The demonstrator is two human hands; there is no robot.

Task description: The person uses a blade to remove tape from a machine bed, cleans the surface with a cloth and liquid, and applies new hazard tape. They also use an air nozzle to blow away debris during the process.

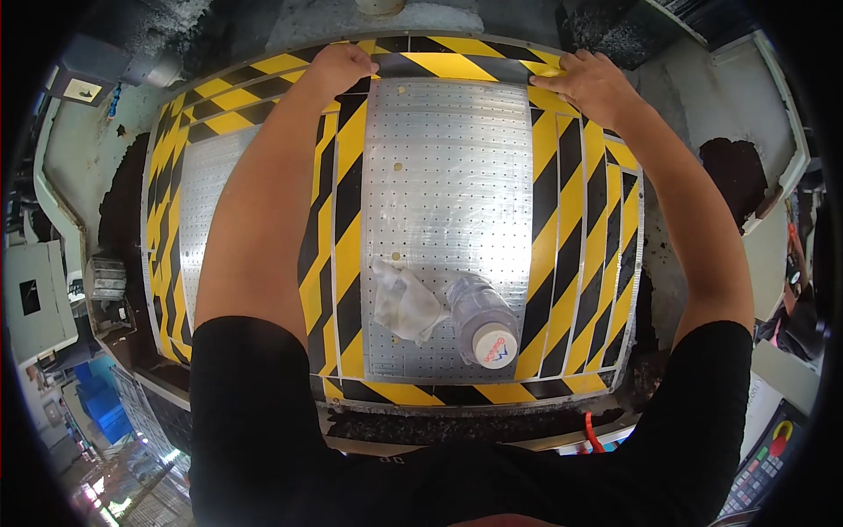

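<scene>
A perforated metal plate point(448, 176) is bordered with strips of yellow-and-black striped tape. Along its far edge, a strip of this tape point(448, 67) spans the gap between my hands. My left hand point(341, 70) is closed at the strip's left end, thumb tip on the tape and the other fingers curled. At the right end, my right hand point(590, 85) has bent fingers and a thumb reaching inward along the tape; its grip is partly hidden. A crumpled white cloth point(406, 303) and a clear bottle with a white cap point(481, 321) lie on the near part of the plate.
Grey machine walls point(755, 105) flank the plate. A dark box-shaped fixture point(92, 70) stands at far left. A control panel point(764, 461) with a red button is at lower right, and blue bins point(101, 404) at lower left.
</scene>
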